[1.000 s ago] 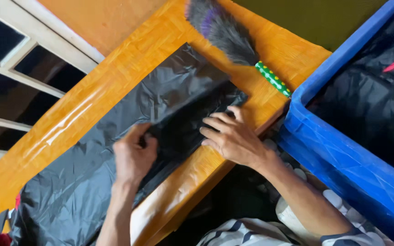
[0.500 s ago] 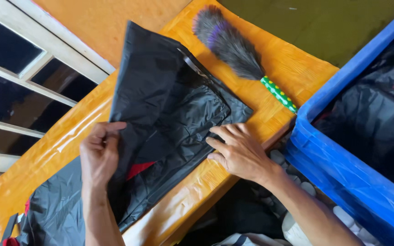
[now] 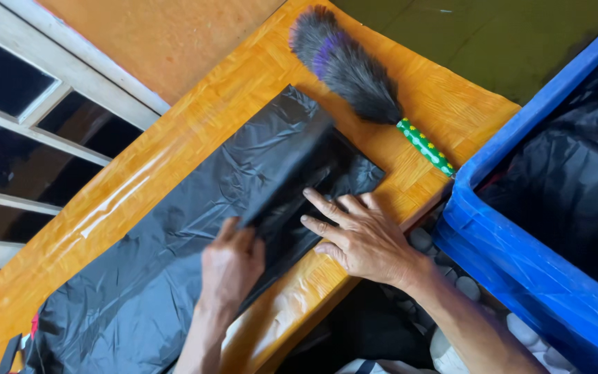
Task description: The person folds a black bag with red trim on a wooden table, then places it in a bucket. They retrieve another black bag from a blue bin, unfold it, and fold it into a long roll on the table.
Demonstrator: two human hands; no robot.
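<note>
A long black plastic bag (image 3: pixel 174 249) lies flat along an orange wooden table (image 3: pixel 195 131). My left hand (image 3: pixel 230 266) pinches a folded flap of the bag near its right end, and the flap rises blurred above the table. My right hand (image 3: pixel 358 232) lies flat on the bag's right end, fingers spread, pressing it onto the wood.
A grey and purple feather duster (image 3: pixel 354 69) with a green dotted handle lies on the table's far corner. A blue plastic crate (image 3: pixel 520 270) lined with black bags stands at the right. A white window frame (image 3: pixel 50 118) runs along the left.
The flap my left hand had lifted high has come down toward the right end of the bag. My left hand moved right, close to the right hand, which stays pressed on the bag.
</note>
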